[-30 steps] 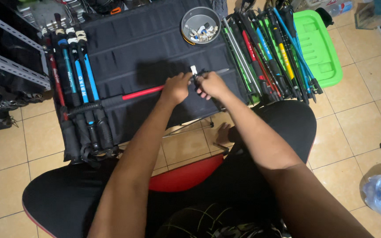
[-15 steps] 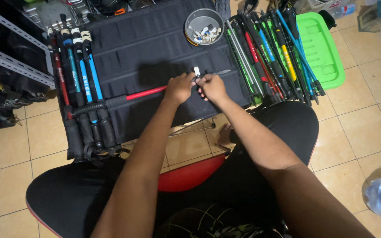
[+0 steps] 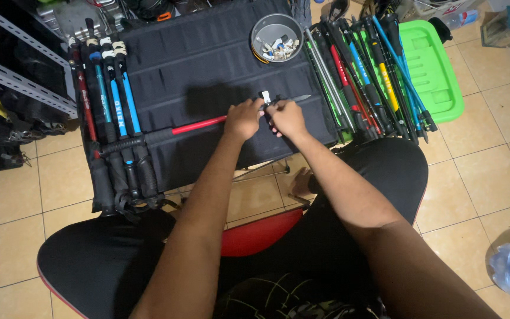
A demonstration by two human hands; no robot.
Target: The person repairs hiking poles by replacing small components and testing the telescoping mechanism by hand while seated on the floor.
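The left hand (image 3: 242, 120) grips the red pole (image 3: 199, 124) lying across the black counter (image 3: 208, 65), steadying it. The right hand (image 3: 287, 118) pinches the white clip (image 3: 265, 96) at the pole's joint, fingers closed on it.

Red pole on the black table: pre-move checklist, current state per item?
1. Left hand gripping the red pole: ok, fingers closed around the shaft.
2. Right hand on the white clamp piece at the joint: ok for contact; how firm, cannot tell.
3. Pole supported: ok, it lies across the black table, black grip end over the blue poles.
4. Thin silver section seated in the joint: cannot tell, the hands hide it.
5. Metal bowl of small parts clear of the hands: ok, apart, farther up the table.
6. Pole bundle at right clear of the tip: ok, a small gap shows.
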